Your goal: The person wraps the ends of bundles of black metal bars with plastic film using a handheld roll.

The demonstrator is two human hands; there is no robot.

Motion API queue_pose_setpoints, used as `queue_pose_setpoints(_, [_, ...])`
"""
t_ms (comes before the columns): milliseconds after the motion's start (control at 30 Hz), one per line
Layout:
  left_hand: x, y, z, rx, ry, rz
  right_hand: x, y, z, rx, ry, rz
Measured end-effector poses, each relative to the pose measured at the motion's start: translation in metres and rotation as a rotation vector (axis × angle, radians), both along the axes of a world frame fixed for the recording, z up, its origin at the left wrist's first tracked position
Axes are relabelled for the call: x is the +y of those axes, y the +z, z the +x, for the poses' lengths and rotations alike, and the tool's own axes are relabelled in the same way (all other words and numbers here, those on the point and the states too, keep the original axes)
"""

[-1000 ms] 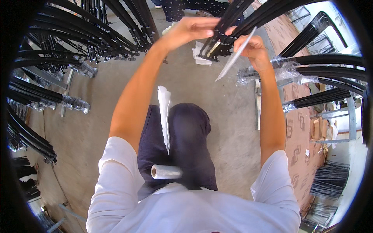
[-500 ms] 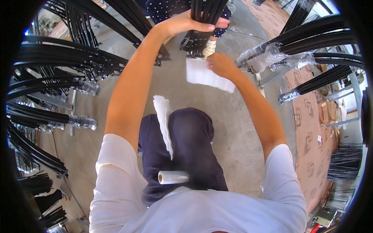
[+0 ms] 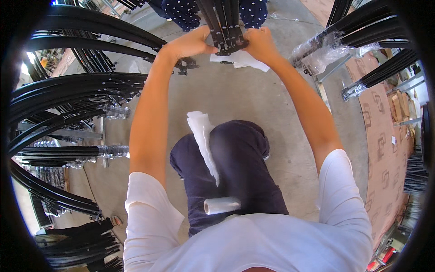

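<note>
A bundle of long black strips (image 3: 222, 20) hangs in front of me, its near ends dotted with small metal fittings. My left hand (image 3: 192, 43) is closed against its left side, the thumb near the end. On the opposite side my right hand (image 3: 260, 43) grips the bundle's edge, its fingertips partly hidden. Beneath the ends and the right hand shows a white foam sheet (image 3: 251, 62); whether that hand pinches it too, I cannot tell. Folded white foam pieces (image 3: 202, 138) rest across my thighs. A roll of clear film (image 3: 223, 205) lies in my lap.
Racks of black strip bundles (image 3: 77, 88) crowd the left side. More bundles, with film-wrapped ends (image 3: 319, 54), jut in from the right. Someone in dotted clothing (image 3: 181, 13) is just behind the held bundle. Patterned brown sheeting (image 3: 383, 158) covers the floor at right.
My left hand has come down to the bundle's lower end. My right hand has moved up from the foam sheet's corner to the bundle's side. The sheet is now mostly hidden behind the bundle.
</note>
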State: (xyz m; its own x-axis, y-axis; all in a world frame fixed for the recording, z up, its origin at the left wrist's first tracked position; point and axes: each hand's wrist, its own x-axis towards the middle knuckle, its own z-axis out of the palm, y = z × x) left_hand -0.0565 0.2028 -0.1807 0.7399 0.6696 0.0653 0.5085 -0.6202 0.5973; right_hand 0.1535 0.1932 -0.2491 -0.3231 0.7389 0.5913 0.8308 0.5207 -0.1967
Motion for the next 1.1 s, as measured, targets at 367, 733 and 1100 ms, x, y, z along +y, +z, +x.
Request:
queue_pose_setpoints(367, [-0.029, 0.02, -0.016, 0.17, 0.016, -0.002, -0.002, 0.028, 0.011, 0.229, 0.306, -0.421])
queue_pose_setpoints(733, [-0.053, -0.015, -0.039, 0.023, 0.231, 0.286, -0.047, 0.051, -0.023, 0.275, 0.462, -0.31])
queue_pose_setpoints(1100, [-0.073, -0.015, -0.017, -0.352, 0.3, 0.126, -0.038, 0.053, -0.013, 0.353, 0.445, -0.398])
